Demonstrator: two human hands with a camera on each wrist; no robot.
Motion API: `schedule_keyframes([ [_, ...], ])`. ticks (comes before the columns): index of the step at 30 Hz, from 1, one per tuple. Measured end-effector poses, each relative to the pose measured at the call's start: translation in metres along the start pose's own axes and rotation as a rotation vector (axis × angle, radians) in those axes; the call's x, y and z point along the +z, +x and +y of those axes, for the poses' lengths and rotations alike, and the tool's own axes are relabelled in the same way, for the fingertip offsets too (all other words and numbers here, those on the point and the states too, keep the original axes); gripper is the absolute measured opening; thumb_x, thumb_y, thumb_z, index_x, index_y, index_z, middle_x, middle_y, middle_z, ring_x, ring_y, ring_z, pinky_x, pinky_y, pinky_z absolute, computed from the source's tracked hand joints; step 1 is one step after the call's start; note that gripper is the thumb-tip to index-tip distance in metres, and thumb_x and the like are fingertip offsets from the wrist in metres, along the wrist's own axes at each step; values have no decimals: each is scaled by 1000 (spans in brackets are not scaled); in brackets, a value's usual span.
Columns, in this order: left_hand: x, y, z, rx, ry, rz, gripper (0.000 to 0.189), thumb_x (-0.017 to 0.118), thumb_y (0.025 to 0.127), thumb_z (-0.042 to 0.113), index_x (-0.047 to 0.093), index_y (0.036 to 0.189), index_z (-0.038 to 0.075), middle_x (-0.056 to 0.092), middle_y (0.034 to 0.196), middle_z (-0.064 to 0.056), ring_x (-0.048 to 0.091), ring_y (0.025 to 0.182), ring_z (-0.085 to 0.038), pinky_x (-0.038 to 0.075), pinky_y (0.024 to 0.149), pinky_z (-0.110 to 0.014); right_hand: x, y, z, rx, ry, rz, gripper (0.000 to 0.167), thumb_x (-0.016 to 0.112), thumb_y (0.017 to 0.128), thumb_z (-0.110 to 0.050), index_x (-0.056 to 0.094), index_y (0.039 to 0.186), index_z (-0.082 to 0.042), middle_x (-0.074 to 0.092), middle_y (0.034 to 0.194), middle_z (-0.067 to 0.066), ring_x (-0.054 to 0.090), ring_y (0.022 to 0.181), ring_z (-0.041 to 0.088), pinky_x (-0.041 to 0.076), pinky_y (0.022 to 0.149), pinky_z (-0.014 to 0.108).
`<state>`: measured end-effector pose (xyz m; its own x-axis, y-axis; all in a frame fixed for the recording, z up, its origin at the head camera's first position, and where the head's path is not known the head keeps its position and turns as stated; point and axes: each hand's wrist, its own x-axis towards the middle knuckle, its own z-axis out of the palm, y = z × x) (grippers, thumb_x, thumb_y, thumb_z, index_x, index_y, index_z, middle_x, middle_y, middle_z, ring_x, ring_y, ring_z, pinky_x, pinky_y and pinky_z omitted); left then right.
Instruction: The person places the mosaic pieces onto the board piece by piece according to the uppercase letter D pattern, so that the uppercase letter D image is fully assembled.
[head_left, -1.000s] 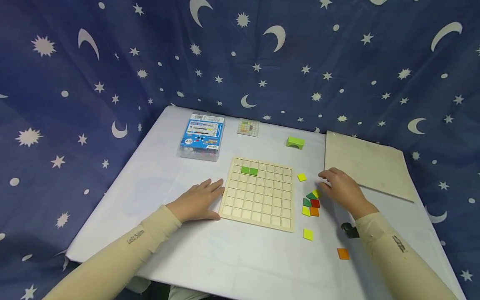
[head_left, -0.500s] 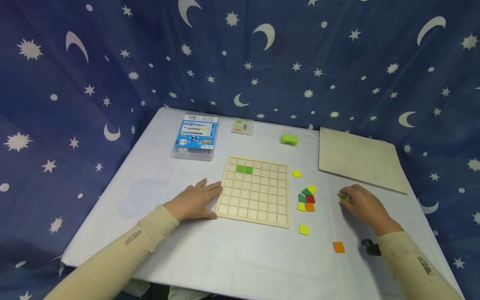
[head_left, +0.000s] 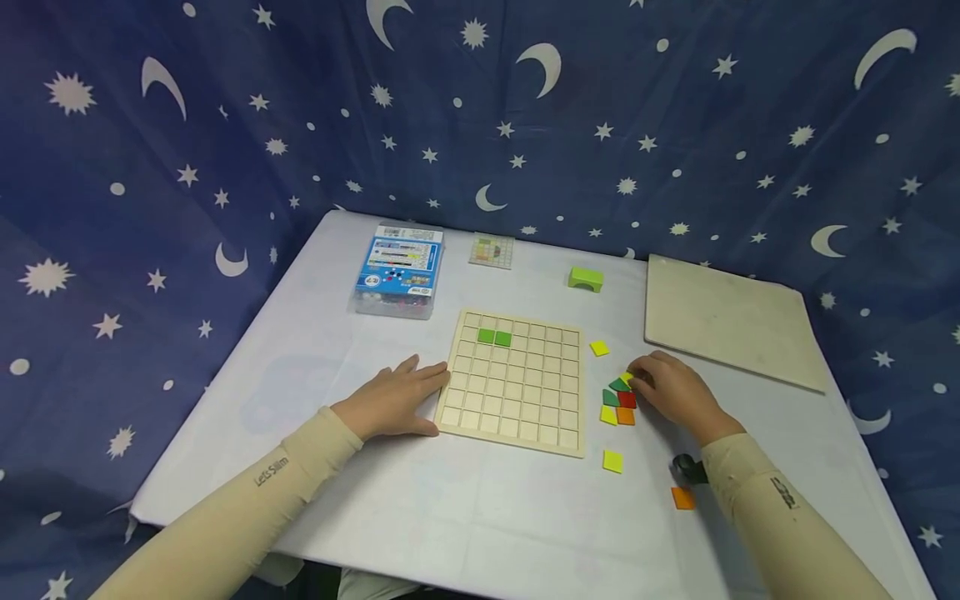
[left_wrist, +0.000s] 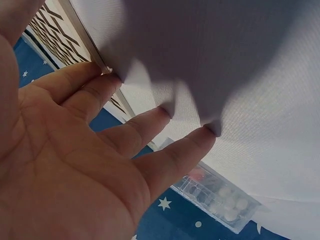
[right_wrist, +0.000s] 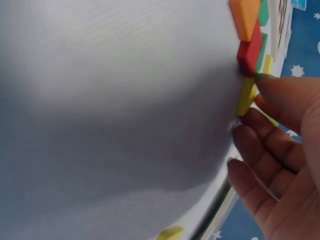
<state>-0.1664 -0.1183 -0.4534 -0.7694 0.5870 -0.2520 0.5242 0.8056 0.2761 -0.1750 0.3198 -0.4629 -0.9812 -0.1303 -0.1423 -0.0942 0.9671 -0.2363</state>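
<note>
My left hand (head_left: 390, 402) lies with fingers spread, the fingertips at the left edge of the wooden grid board (head_left: 517, 387). Two green square tiles (head_left: 503, 338) sit side by side in its upper left cells. My right hand (head_left: 675, 396) is at a cluster of tiles right of the board. In the right wrist view, its thumb and fingers pinch a yellow tile (right_wrist: 245, 97) beside a red tile (right_wrist: 250, 55). Dark green tiles (head_left: 611, 398), an orange tile (head_left: 626, 416) and another yellow tile (head_left: 608, 415) complete the cluster. The right fingers partly cover the pinched tile in the head view.
Loose yellow tiles (head_left: 612, 462) lie beside the board, and an orange tile (head_left: 683, 498) lies nearer the right sleeve. Behind stand a blue-labelled box (head_left: 399, 271), a pattern card (head_left: 492, 250) and a green arch block (head_left: 586, 279). A pale board (head_left: 735, 321) lies back right.
My right hand moved right and nearer me with a small piece at its fingers, then came back left to the tile cluster. The left hand has stayed at the board's edge.
</note>
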Motion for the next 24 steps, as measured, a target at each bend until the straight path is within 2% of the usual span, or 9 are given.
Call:
schedule_keyframes([
  [6,-1,0,1,-6,-5,-2,86,80,80,47,42,151,16,35,159,-4,25,144,-48,30,104,-72,-2,4,-5,7,-11,-42,29,74,89,-15,69,115,-2,66,103,12,58,91,26,50,92,50],
  [12,0,0,1,-5,-11,-3,87,80,80,47,42,152,17,34,160,-3,25,145,-48,30,104,-72,-2,5,-11,28,-43,-82,27,74,88,-12,70,115,-6,64,105,13,58,92,28,51,91,50],
  [17,1,0,0,-12,-21,-13,87,80,80,47,40,152,19,33,160,-1,23,146,-47,28,106,-71,-2,3,-16,-9,-102,-61,29,73,87,-4,68,115,-1,65,103,15,60,93,30,52,92,50],
  [21,2,1,-1,-18,-15,-17,88,79,80,48,40,153,19,32,161,-1,23,146,-46,28,106,-71,0,2,-16,-55,-157,-8,27,73,86,-3,68,112,2,65,98,14,60,89,29,53,89,47],
  [24,2,1,-1,-20,-17,-14,88,79,80,48,39,153,19,32,161,-1,22,146,-46,28,106,-71,1,2,-15,-68,-158,31,25,74,86,-4,70,109,1,65,97,14,60,87,28,54,87,47],
])
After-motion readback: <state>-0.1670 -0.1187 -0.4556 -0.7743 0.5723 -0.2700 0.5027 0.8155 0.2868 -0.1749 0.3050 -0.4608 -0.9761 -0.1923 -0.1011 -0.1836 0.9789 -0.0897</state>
